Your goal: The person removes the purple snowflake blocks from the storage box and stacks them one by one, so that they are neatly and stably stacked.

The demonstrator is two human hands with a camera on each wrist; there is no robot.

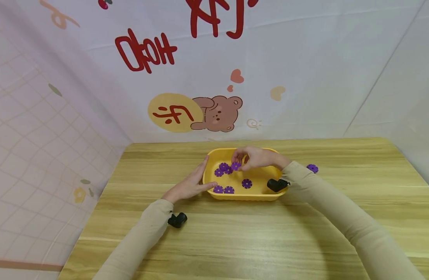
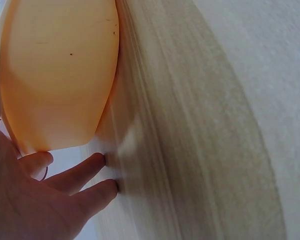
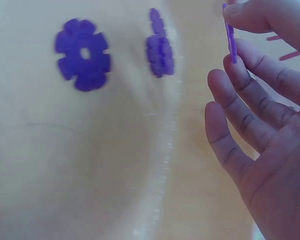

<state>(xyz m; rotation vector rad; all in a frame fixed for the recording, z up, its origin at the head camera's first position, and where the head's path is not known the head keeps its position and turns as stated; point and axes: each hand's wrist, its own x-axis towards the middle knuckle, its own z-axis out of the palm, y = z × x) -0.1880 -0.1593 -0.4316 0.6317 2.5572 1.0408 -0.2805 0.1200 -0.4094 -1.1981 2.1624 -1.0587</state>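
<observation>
A yellow plastic basin (image 1: 246, 197) sits on the table with several purple flower-shaped discs (image 1: 247, 183) lying in it. My left hand (image 1: 189, 186) rests against the basin's left end, thumb at the front corner and fingers along the side. In the left wrist view, its spread fingers (image 2: 80, 172) lie beside the basin's orange-looking wall (image 2: 60, 75). Over the inside of the basin, my right hand (image 1: 256, 157) pinches one purple flower-shaped disc (image 3: 231, 42) between thumb and fingertips. The right wrist view also shows loose purple discs (image 3: 72, 62) below that hand.
Another purple disc (image 1: 312, 168) lies on the wooden table (image 1: 235, 241), right of the basin and beyond my right sleeve (image 1: 337, 210). A printed white cloth (image 1: 305, 58) hangs behind the table's far edge. Black wrist cameras (image 1: 177, 220) are strapped at both cuffs.
</observation>
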